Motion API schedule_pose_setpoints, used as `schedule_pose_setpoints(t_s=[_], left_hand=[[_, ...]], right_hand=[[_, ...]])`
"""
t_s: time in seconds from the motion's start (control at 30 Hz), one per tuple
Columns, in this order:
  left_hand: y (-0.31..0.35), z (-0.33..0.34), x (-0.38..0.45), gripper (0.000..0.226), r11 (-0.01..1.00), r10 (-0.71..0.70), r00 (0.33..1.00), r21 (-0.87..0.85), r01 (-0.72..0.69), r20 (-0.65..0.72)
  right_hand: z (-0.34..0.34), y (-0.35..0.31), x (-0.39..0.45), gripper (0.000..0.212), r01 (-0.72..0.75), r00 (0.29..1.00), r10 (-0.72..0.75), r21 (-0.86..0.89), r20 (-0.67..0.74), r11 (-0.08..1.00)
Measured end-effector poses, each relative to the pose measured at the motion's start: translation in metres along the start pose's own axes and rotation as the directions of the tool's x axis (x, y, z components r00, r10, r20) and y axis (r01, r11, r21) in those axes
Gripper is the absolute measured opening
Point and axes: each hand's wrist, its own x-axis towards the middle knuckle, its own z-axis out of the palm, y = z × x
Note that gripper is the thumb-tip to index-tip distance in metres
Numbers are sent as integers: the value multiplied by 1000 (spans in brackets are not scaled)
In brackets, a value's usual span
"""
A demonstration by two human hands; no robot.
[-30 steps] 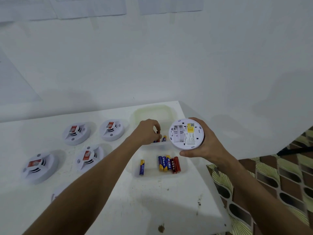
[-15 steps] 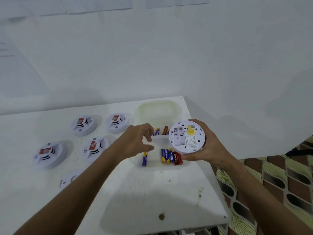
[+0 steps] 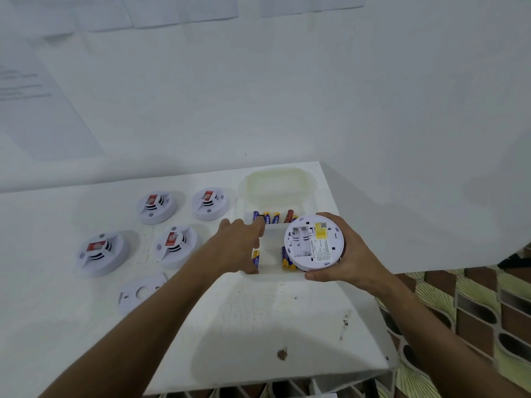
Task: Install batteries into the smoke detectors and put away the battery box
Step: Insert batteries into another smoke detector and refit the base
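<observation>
My right hand (image 3: 349, 255) grips a white smoke detector (image 3: 314, 242) turned back-up over the right side of the open battery box (image 3: 273, 276). Its battery slots look empty. My left hand (image 3: 240, 244) reaches into the box with fingers stretched out. Its fingertips touch the far row of batteries (image 3: 273, 217), and its thumb is down by the front wall. More batteries (image 3: 255, 258) lie in the near compartment, partly hidden by the hand and the detector. I see no battery between the fingers.
Several other smoke detectors (image 3: 175, 244) with red tags sit on the white table (image 3: 258, 326) to the left of the box. A loose round mounting plate (image 3: 140, 293) lies nearer me. The box's lid (image 3: 275, 185) is folded back. The table's right edge drops to a patterned floor (image 3: 474, 311).
My left hand came back from the far compartment, then stretched its fingers out into the box again. The camera view has shifted. My right hand still holds the detector in the same spot.
</observation>
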Motion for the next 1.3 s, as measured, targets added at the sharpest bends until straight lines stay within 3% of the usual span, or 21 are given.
schedule_pose_setpoints(t_s=[0.23,0.4,0.63,0.83,0.97,1.3], left_hand=[[5,5,3,77,991,-15,999,135,20,-37],[2,6,4,78,992,5,998,124,1,-55],[-9,-2,-7,74,941,-10,997,-339,-19,-82],[1,-38,-26,71,739,-43,939,-643,-199,-341],[17,-53,-27,72,610,-29,924,-739,-285,-380],[22,-55,-26,71,734,-15,893,-612,-296,-450]], right_hand=[[1,3,-2,95,-2,1000,2,0,1,1000],[1,5,-2,95,-16,1000,16,-3,1,1000],[-1,1,-1,95,-5,1000,5,-17,-13,1000],[-2,-8,7,96,36,999,-37,-32,-23,999],[4,-16,16,97,63,998,-63,-39,-19,997],[24,-23,32,95,91,996,-92,-72,-6,993]])
